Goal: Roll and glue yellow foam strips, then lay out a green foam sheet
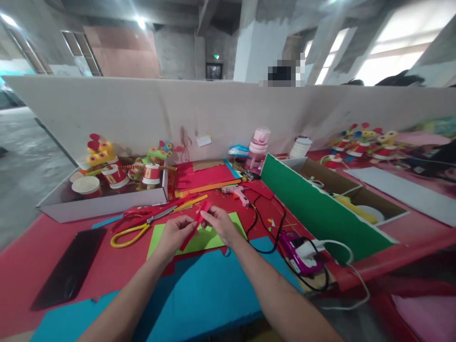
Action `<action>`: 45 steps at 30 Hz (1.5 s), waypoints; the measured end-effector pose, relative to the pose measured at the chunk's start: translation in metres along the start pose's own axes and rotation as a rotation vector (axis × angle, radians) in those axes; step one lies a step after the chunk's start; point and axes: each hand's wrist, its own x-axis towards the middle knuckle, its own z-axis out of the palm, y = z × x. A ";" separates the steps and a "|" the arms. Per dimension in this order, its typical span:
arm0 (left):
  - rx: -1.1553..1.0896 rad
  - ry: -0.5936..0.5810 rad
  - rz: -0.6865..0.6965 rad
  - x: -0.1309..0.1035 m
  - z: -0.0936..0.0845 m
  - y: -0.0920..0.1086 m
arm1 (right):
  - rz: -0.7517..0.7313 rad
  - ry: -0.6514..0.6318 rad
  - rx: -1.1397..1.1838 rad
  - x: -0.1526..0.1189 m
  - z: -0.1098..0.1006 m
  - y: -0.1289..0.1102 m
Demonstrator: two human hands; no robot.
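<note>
A narrow red paper strip [190, 236] is pinched between both hands over a sheet of lime-green paper [213, 240]. My left hand [179, 232] is closed on the strip's lower part, thumb against fingers. Close beside it, my right hand [217, 222] grips the upper end, which looks bent. Under the green sheet and my forearms lies blue paper [206, 289]. Scissors with yellow handles [131, 236] rest to the left of my left hand, blades pointing toward the back. A pink glue gun [239, 194] lies behind my right hand.
At the left stand a white box [107, 209] of paper-cup figures and a black phone [69, 268]. A green-sided box [317, 213] borders the right. A purple power strip [301, 254] with loose cables sits near my right forearm. A white partition [213, 109] closes the back.
</note>
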 end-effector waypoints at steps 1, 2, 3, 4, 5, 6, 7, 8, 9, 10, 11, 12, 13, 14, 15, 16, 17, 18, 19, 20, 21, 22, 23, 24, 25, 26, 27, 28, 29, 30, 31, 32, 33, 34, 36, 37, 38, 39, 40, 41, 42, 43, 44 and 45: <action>-0.029 -0.003 -0.003 0.000 0.001 0.000 | 0.007 0.001 -0.008 0.000 0.000 0.001; -0.059 -0.007 -0.008 0.000 0.002 -0.001 | 0.010 0.004 -0.017 0.000 -0.001 0.002; -0.094 -0.013 -0.016 0.000 0.003 -0.001 | 0.014 0.007 -0.023 0.001 -0.001 0.003; -0.135 -0.023 -0.029 0.000 0.003 -0.001 | 0.017 0.011 -0.023 0.001 -0.002 0.004; -0.176 -0.034 -0.046 0.000 0.003 -0.001 | 0.021 0.015 -0.017 0.001 -0.002 0.004; -0.213 -0.046 -0.062 0.000 0.003 -0.002 | 0.025 0.019 -0.009 0.002 -0.002 0.004; -0.243 -0.056 -0.075 0.000 0.004 -0.002 | 0.028 0.024 -0.005 0.002 -0.003 0.005; -0.262 -0.061 -0.084 0.000 0.004 -0.002 | 0.030 0.033 -0.005 0.002 -0.003 0.005; -0.270 -0.060 -0.087 0.000 0.004 -0.002 | 0.029 0.045 -0.010 0.002 -0.003 0.005; -0.273 -0.058 -0.084 -0.001 0.004 -0.002 | 0.028 0.056 -0.015 0.002 -0.003 0.005; -0.275 -0.055 -0.082 -0.001 0.005 -0.001 | 0.029 0.065 -0.015 0.003 -0.003 0.005; -0.278 -0.054 -0.082 -0.002 0.005 0.000 | 0.034 0.070 -0.007 0.003 -0.003 0.005; -0.284 -0.056 -0.087 -0.002 0.005 0.001 | 0.043 0.071 0.009 0.003 -0.004 0.004; -0.292 -0.059 -0.097 -0.002 0.005 0.002 | 0.056 0.065 0.029 0.003 -0.004 0.004; -0.300 -0.063 -0.111 -0.002 0.005 0.002 | 0.070 0.053 0.050 0.003 -0.004 0.004; -0.307 -0.066 -0.126 -0.002 0.005 0.003 | 0.085 0.037 0.071 0.002 -0.005 0.003; -0.314 -0.067 -0.138 -0.002 0.005 0.004 | 0.094 0.017 0.086 0.002 -0.005 0.002; -0.319 -0.068 -0.146 -0.002 0.004 0.004 | 0.100 -0.005 0.091 0.001 -0.005 0.001; -0.320 -0.070 -0.148 -0.002 0.004 0.003 | 0.103 -0.024 0.086 0.001 -0.005 0.001; -0.321 -0.072 -0.145 -0.002 0.004 0.003 | 0.103 -0.034 0.072 0.000 -0.005 0.000; -0.322 -0.075 -0.139 -0.002 0.003 0.002 | 0.100 -0.035 0.050 0.000 -0.005 0.000; -0.323 -0.079 -0.134 -0.002 0.003 0.002 | 0.095 -0.031 0.024 0.000 -0.005 -0.001; -0.325 -0.084 -0.133 -0.001 0.003 0.001 | 0.088 -0.024 -0.002 0.000 -0.005 -0.001; -0.328 -0.088 -0.134 -0.002 0.003 0.001 | 0.080 -0.017 -0.021 0.000 -0.005 0.000; -0.331 -0.092 -0.135 -0.002 0.004 0.000 | 0.069 -0.013 -0.034 0.000 -0.005 0.000; -0.330 -0.097 -0.136 -0.002 0.004 0.000 | 0.056 -0.011 -0.043 0.000 -0.006 0.001; -0.326 -0.105 -0.134 -0.002 0.004 0.001 | 0.042 -0.007 -0.050 0.001 -0.006 0.002; -0.320 -0.113 -0.131 -0.003 0.005 0.001 | 0.027 0.000 -0.057 0.001 -0.007 0.002; -0.314 -0.121 -0.128 -0.003 0.005 0.002 | 0.013 0.013 -0.064 0.001 -0.007 0.003; -0.310 -0.126 -0.127 -0.004 0.006 0.002 | 0.003 0.031 -0.075 0.002 -0.007 0.003; -0.304 -0.133 -0.123 -0.005 0.007 0.003 | -0.006 0.050 -0.086 0.002 -0.007 0.003; -0.292 -0.144 -0.114 -0.006 0.008 0.004 | -0.014 0.067 -0.096 0.001 -0.007 0.003; -0.271 -0.157 -0.098 -0.006 0.008 0.005 | -0.025 0.085 -0.105 0.001 -0.007 0.003; -0.241 -0.173 -0.078 -0.007 0.008 0.005 | -0.037 0.101 -0.113 0.001 -0.007 0.002; -0.170 -0.198 -0.043 -0.007 0.009 0.006 | -0.055 0.130 -0.125 0.001 -0.007 0.001; -0.137 -0.203 -0.037 -0.007 0.008 0.006 | -0.060 0.148 -0.128 0.000 -0.007 0.000; -0.110 -0.204 -0.036 -0.007 0.008 0.006 | -0.063 0.165 -0.130 0.000 -0.007 0.000; -0.091 -0.204 -0.036 -0.007 0.007 0.006 | -0.064 0.178 -0.130 0.000 -0.008 -0.001; -0.075 -0.205 -0.032 -0.006 0.007 0.007 | -0.066 0.187 -0.129 0.000 -0.009 -0.002; -0.062 -0.205 -0.026 -0.006 0.006 0.007 | -0.071 0.192 -0.128 0.001 -0.009 -0.002; -0.051 -0.203 -0.017 -0.006 0.006 0.007 | -0.074 0.193 -0.128 0.001 -0.010 -0.003; -0.041 -0.200 -0.010 -0.006 0.006 0.008 | -0.076 0.192 -0.127 0.001 -0.011 -0.003; -0.033 -0.196 -0.008 -0.006 0.006 0.008 | -0.075 0.194 -0.125 0.002 -0.012 -0.003; -0.027 -0.192 -0.006 -0.006 0.006 0.008 | -0.072 0.201 -0.120 0.002 -0.013 -0.003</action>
